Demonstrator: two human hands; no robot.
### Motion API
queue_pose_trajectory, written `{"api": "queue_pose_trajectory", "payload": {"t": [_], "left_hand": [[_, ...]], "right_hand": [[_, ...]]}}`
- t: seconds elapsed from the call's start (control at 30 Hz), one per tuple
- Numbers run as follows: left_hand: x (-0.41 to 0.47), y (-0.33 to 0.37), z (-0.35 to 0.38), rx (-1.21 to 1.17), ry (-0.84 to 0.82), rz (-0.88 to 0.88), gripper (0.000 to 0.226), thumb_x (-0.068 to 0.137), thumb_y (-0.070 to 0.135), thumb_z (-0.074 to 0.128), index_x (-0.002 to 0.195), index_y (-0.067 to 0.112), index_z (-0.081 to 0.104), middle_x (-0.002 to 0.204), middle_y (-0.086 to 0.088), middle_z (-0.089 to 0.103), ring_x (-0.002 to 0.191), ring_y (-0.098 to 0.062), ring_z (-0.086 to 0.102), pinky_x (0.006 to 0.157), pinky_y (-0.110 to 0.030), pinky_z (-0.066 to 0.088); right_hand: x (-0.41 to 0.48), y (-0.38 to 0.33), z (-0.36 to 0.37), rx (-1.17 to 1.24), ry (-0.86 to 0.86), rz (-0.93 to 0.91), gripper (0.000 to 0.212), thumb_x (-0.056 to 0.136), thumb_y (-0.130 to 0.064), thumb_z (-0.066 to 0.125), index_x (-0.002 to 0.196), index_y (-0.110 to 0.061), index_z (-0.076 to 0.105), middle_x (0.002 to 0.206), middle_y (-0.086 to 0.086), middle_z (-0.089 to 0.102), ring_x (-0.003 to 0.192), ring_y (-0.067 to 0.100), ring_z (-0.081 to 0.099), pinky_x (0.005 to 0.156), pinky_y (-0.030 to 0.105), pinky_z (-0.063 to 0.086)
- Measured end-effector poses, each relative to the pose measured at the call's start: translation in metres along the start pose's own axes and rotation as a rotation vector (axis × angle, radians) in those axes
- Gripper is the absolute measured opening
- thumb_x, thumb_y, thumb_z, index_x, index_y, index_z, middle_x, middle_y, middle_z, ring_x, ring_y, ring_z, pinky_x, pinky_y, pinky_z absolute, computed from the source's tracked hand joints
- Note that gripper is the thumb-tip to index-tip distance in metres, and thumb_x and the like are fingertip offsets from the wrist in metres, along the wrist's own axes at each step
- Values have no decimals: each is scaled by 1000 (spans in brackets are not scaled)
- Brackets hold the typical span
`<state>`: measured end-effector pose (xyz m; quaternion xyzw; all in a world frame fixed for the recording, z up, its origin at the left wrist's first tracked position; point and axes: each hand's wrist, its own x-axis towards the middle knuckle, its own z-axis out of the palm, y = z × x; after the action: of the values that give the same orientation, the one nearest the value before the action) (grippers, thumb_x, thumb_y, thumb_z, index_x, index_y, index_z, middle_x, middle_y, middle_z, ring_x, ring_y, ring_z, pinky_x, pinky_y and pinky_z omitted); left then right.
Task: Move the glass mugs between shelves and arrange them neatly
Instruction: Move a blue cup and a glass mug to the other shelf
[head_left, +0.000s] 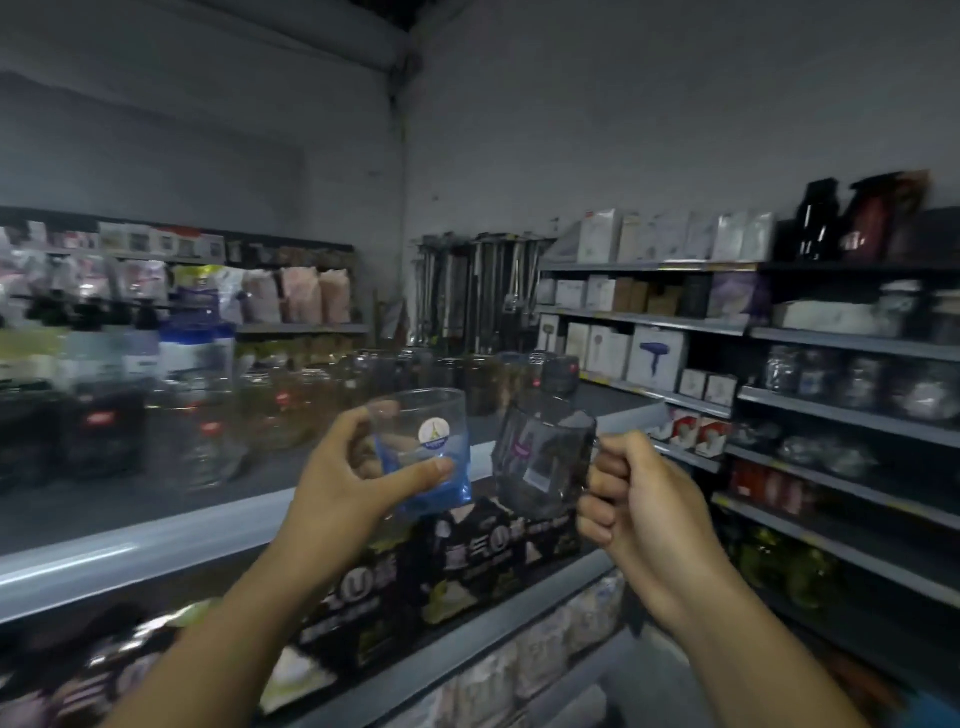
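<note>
My left hand (353, 478) grips a blue-tinted glass mug (423, 452) with a round sticker, thumb across its front and fingers at its left side. My right hand (631, 499) holds a grey smoky glass mug (540, 462) by its handle, fingers curled round it. Both mugs hang side by side in the air, just in front of the top shelf (156, 535). Further back on that shelf stands a blurred row of clear glass jars and mugs (332, 395).
Dark printed boxes (467, 551) fill the shelf below the mugs. Racks on the right (831, 415) hold boxes, a hair-dryer carton and glassware. Bottles and bags line the far left shelves (156, 312). Metal tools hang in the corner (467, 291).
</note>
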<state>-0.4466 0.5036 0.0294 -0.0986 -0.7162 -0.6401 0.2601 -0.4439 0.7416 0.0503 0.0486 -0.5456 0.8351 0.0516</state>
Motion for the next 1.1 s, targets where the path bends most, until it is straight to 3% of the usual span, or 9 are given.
{"api": "queue_pose_trajectory", "payload": {"t": [0.27,0.4,0.67,0.77,0.9,1.0,1.1], "left_hand": [[129,-68,177,-46,-38,8,73,66,34,93,128,33,55,111,8,72,81,4,69,60,-11,52],[187,-93,235,14,30,31,80,59,44,94,128,33,54,104,9,70,86,-7,65,72,-25,54],[264,-137,311,224,100,24,92,47,60,94,127,37,53,116,10,69,104,-7,66,84,-31,55],[279,-144,329,329,118,-6,92,46,51,93,128,30,56,111,12,73,97,1,69,82,-22,54],[296,-143,342,449,187,-79,83,42,50,93,117,33,61,104,12,74,87,3,71,79,-27,57],[310,-145,347,515,263,-154,83,45,50,97,117,30,62,106,8,76,87,-6,75,82,-38,61],[320,-150,348,585,345,-191,81,44,45,97,117,29,65,106,11,77,86,-5,75,82,-35,61]], "right_hand": [[143,-29,-122,-95,132,-24,39,102,-21,48,65,-22,33,57,-3,26,49,15,22,53,34,16],[217,-37,-163,-144,112,-20,39,100,-20,49,64,-24,35,57,-3,27,49,14,23,53,33,16],[365,-36,-226,-88,-57,32,40,101,-19,46,64,-23,32,61,-2,22,54,15,16,62,40,8],[421,-35,-249,-86,-175,39,36,99,-19,49,67,-23,33,62,-2,22,53,14,18,58,37,11],[495,-36,-270,-62,-289,111,36,97,-20,51,67,-24,32,62,-2,21,52,14,17,51,33,15],[543,-40,-273,-78,-368,177,37,97,-20,51,66,-24,32,61,-3,21,51,14,17,52,33,13],[583,-38,-269,-95,-432,214,38,96,-19,51,63,-24,32,59,-3,21,50,14,16,56,36,9]]}}
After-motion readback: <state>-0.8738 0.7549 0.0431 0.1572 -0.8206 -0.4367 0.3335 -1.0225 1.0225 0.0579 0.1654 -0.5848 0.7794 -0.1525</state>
